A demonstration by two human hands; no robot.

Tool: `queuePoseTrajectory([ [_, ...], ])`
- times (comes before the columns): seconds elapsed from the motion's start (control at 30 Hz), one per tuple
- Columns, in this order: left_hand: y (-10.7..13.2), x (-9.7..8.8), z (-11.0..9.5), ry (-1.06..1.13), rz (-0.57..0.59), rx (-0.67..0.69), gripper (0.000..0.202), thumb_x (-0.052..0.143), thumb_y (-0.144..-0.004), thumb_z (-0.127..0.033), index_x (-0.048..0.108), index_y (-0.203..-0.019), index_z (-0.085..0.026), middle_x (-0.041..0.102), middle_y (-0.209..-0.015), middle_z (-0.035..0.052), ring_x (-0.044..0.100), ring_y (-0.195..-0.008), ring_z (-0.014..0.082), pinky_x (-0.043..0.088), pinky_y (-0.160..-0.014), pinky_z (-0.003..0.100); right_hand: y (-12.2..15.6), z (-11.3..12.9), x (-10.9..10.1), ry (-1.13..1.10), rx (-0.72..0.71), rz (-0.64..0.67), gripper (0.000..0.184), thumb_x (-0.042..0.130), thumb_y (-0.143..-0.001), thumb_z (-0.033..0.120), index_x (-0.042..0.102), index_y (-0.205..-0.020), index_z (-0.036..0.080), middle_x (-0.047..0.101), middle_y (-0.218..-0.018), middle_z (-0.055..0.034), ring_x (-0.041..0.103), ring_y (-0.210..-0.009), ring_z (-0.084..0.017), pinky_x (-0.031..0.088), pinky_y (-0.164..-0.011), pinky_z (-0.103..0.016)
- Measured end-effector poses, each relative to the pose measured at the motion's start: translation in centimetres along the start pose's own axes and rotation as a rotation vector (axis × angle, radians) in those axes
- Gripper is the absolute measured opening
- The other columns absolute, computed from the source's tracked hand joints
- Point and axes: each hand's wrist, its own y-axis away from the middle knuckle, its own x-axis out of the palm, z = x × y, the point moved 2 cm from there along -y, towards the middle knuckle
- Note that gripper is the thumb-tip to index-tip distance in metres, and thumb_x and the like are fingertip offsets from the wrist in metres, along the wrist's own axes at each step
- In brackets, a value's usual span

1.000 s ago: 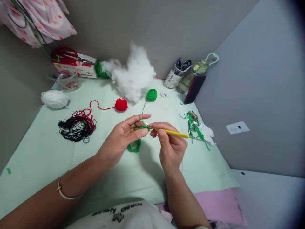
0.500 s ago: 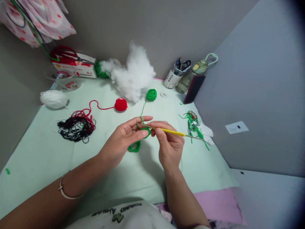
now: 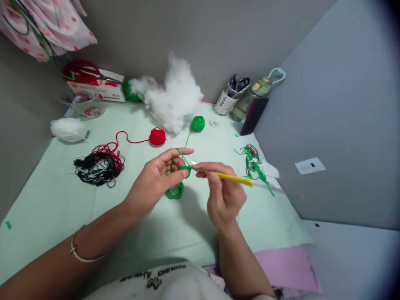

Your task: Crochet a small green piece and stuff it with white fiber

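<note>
My left hand pinches a small piece of green crochet work between thumb and fingers. Green yarn runs over its raised index finger and back to a green yarn ball. My right hand is closed around a crochet hook with a yellow handle. The hook's metal tip is at the green work, close to the left fingertips; whether it sits in a stitch is too small to tell. Below the left hand a green ring of yarn lies on the pale green cloth.
Left are a red yarn ball, a black yarn tangle, a white yarn ball and a plastic cup. White stuffing and red scissors lie behind. Rightward stand a pen cup, bottle, phone and yarn scraps.
The hook's tip has drawn back slightly, and its handle has swung with my right hand a little to the right. My left hand has shifted slightly left, its index finger higher.
</note>
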Motion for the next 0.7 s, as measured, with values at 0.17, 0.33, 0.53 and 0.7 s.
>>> queuePoseTrajectory([
  [0.17, 0.0, 0.1, 0.2, 0.048, -0.002, -0.041, 0.047, 0.08, -0.085, -0.024, 0.07, -0.131, -0.026, 0.06, -0.088, -0.0024, 0.056, -0.082, 0.0128, 0.045, -0.075, 0.024, 0.6, -0.2, 0.4, 0.118, -0.222, 0.026, 0.024, 0.055, -0.1, 0.012, 0.069, -0.115, 0.025, 0.079, -0.102, -0.0068, 0.074, -0.093, -0.02, 0.063, -0.074, -0.038],
  [0.33, -0.2, -0.1, -0.1, 0.071, 0.025, -0.05, 0.035, 0.077, -0.087, -0.023, 0.075, -0.123, -0.024, 0.059, -0.089, -0.0016, 0.053, -0.084, 0.0126, 0.043, -0.075, 0.023, 0.3, -0.3, 0.2, -0.016, -0.051, -0.015, 0.025, 0.05, -0.104, 0.017, 0.07, -0.115, 0.028, 0.078, -0.1, -0.0034, 0.073, -0.081, -0.016, 0.063, -0.068, -0.035],
  [0.53, -0.2, -0.2, -0.2, 0.059, 0.044, -0.053, 0.033, 0.075, -0.088, -0.024, 0.077, -0.121, -0.026, 0.063, -0.092, -0.0001, 0.056, -0.089, 0.0155, 0.044, -0.079, 0.027, -0.4, -0.3, 0.0, -0.288, 0.227, -0.052, 0.019, 0.052, -0.105, 0.028, 0.069, -0.1, 0.022, 0.079, -0.094, -0.0031, 0.074, -0.07, -0.014, 0.063, -0.066, -0.031],
  [0.7, -0.2, -0.3, 0.1, 0.006, 0.037, -0.02, 0.034, 0.076, -0.088, -0.026, 0.076, -0.122, -0.027, 0.066, -0.096, 0.002, 0.059, -0.094, 0.0181, 0.046, -0.082, 0.029, -0.5, -0.6, 0.1, -0.357, 0.257, -0.03, 0.018, 0.053, -0.105, 0.03, 0.068, -0.1, 0.022, 0.08, -0.093, -0.0034, 0.074, -0.07, -0.014, 0.063, -0.067, -0.031],
])
